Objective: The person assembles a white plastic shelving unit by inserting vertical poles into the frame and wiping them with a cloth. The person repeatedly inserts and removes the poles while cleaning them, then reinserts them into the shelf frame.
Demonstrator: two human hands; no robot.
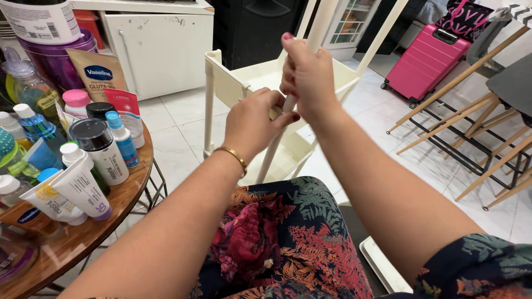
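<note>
Together, the right hand [308,75] and left hand [256,122] are gripping a smooth cream pole [303,61], fingers wrapped tight around it. It is crossing a matte plastic shelf tray [260,77] beside the round wooden table [88,232]

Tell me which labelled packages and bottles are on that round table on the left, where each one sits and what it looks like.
Beige tube: back of the table, upright, blue oval logo.
White and red tube: beside it, leaning.
White bottle: centre, cylindrical, black cap.
Small blue bottle: right of that, blue cap.
White tube: front edge, lying tilted, purple end.
Large white tub: top left, printed label, on a purple container.
</note>
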